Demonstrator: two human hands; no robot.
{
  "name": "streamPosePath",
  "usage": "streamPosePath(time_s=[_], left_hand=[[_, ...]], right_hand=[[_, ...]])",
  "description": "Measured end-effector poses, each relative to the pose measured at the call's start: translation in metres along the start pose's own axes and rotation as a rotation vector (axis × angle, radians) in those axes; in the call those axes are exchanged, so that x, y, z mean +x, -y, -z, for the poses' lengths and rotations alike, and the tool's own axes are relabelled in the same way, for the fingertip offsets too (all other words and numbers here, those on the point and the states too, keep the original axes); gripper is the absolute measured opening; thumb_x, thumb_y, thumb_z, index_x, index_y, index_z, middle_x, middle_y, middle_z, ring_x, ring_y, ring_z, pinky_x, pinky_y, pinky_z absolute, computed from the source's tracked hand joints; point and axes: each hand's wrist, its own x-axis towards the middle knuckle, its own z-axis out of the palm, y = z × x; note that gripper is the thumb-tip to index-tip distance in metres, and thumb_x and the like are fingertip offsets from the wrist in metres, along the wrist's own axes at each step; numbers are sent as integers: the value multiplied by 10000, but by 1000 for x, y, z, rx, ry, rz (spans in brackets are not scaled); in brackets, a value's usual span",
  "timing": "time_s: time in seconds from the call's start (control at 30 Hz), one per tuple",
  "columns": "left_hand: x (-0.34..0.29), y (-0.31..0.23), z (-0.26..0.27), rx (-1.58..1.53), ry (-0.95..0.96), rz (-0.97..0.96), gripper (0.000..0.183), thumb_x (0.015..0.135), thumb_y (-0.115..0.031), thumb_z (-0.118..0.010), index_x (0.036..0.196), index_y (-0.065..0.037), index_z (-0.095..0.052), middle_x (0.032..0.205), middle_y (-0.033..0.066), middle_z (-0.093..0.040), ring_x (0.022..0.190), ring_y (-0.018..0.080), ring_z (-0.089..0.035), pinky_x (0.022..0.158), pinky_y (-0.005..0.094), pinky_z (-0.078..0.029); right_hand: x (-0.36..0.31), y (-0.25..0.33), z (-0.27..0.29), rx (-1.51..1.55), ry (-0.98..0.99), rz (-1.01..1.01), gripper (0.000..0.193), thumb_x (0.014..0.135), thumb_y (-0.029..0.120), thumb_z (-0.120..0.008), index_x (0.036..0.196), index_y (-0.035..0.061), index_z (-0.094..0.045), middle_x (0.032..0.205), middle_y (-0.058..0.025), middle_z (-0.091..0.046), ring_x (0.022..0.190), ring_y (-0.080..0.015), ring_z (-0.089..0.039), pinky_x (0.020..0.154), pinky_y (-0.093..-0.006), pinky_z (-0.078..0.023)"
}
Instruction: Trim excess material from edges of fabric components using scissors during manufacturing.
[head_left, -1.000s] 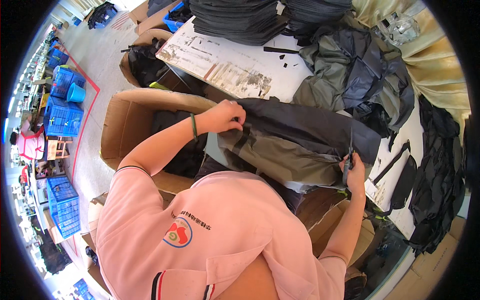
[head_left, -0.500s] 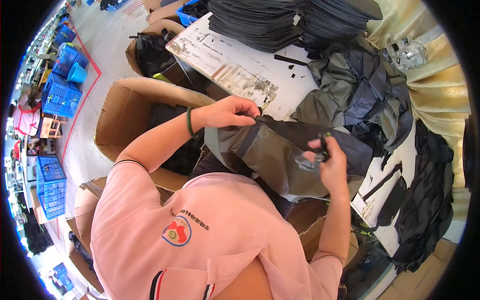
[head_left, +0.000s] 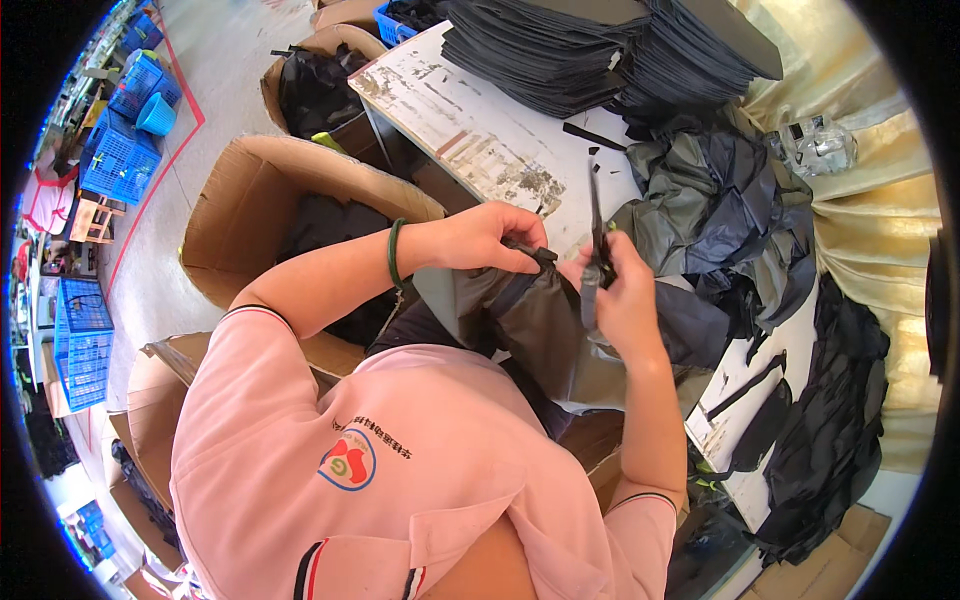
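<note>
A dark grey-black fabric piece [head_left: 545, 330] hangs over the table's near edge and across my lap. My left hand [head_left: 490, 238] pinches its upper edge between thumb and fingers, where a short dark tab sticks out. Just to the right, my right hand [head_left: 625, 300] is closed around black scissors [head_left: 600, 225], their blades pointing away from me. Its thumb and a fingertip come close to the pinched edge; whether they touch the fabric I cannot tell. More crumpled dark fabric [head_left: 720, 190] lies on the table beyond the right hand.
Tall stacks of black flat sheets [head_left: 545, 50] stand on the far part of the worn white table [head_left: 430, 90]. Black pieces [head_left: 825, 420] drape over its right side. An open cardboard box [head_left: 230, 215] with dark material stands at my left, by several blue crates [head_left: 120, 155].
My right hand has moved left toward the left hand, and the scissors now point away from me. My left hand has shifted slightly right and nearer, bunching the fabric edge.
</note>
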Motion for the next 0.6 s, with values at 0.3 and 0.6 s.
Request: streamPosePath(time_s=[0.3,0.6], left_hand=[[4,2,1,-31,-13,129,132,831,-35,-676,940,-30,-602,884,-36,-591,831,37,-518,756,213,-431],[7,0,-1,-8,-15,122,134,832,-43,-678,946,-29,-611,878,-33,-601,811,33,-520,735,207,-433]], right_hand=[[-30,-27,63,-710,110,130,484,570,365,-845,803,69,-541,630,-59,-538,616,-293,-562,603,-386,-407],[-31,-21,57,-661,174,167,542,551,465,-843,774,71,-545,653,-58,-584,615,-274,-571,603,-368,-410]])
